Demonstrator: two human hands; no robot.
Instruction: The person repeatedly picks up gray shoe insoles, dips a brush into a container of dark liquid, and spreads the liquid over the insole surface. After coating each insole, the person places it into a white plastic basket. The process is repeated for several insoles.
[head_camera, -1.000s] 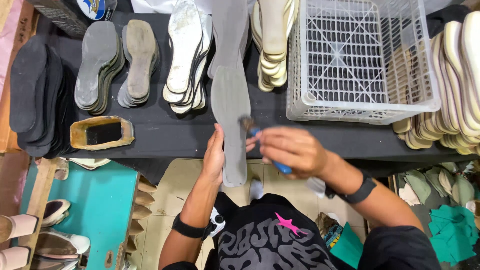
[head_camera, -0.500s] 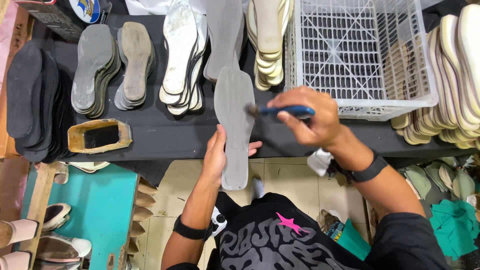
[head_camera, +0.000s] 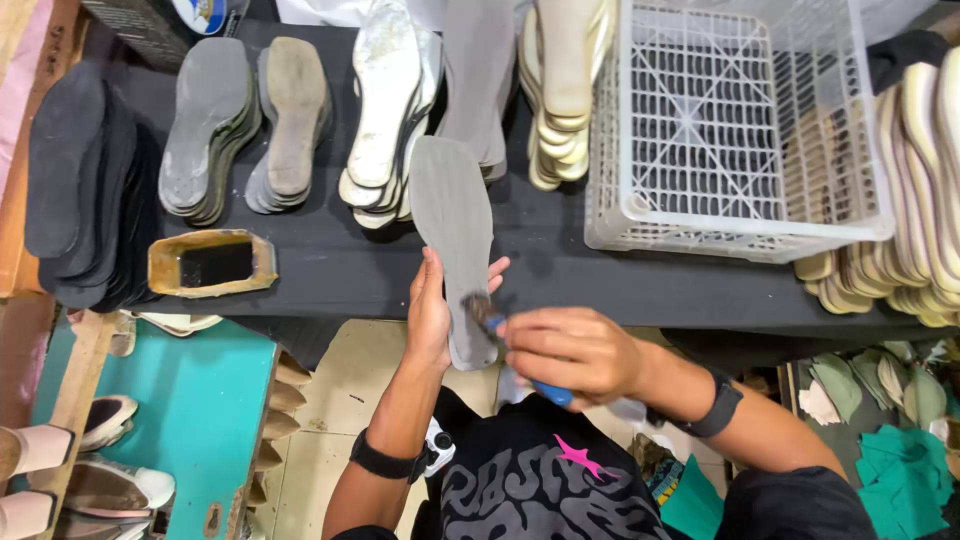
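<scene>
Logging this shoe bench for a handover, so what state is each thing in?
Grey insole: held by left hand, toe resting on the table.
Brush: in right hand, bristles touching the insole's heel.
White basket: upright, looks empty.
Glue tray: open, dark inside.
Sole piles: stacked.

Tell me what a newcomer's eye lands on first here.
The grey sole at centre, steadied by the left hand while the right hand works a blue-handled brush across its near end. Behind it, stacks of soles line the black table, with a white plastic crate at right.
</scene>
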